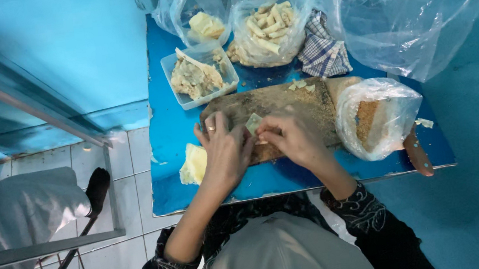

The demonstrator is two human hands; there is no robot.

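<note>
Both my hands work together over a wooden cutting board (pixel 302 100) on a small blue table (pixel 170 136). My left hand (pixel 224 151), with a ring on one finger, and my right hand (pixel 291 137) pinch a small pale dough wrapper (pixel 254 122) between their fingertips. A stack of pale wrappers (pixel 193 164) lies on the table just left of my left hand. A clear tub of lumpy filling (pixel 200 76) with a spoon in it stands behind the board.
A bag of finished pale rolls (pixel 268 26) and another bag with pale pieces (pixel 203 24) sit at the back. A checked cloth (pixel 321 50), a large loose plastic bag (pixel 418 18), a bag of brown crumbs (pixel 373 119) and a wooden handle (pixel 419 153) lie right. Tiled floor lies left.
</note>
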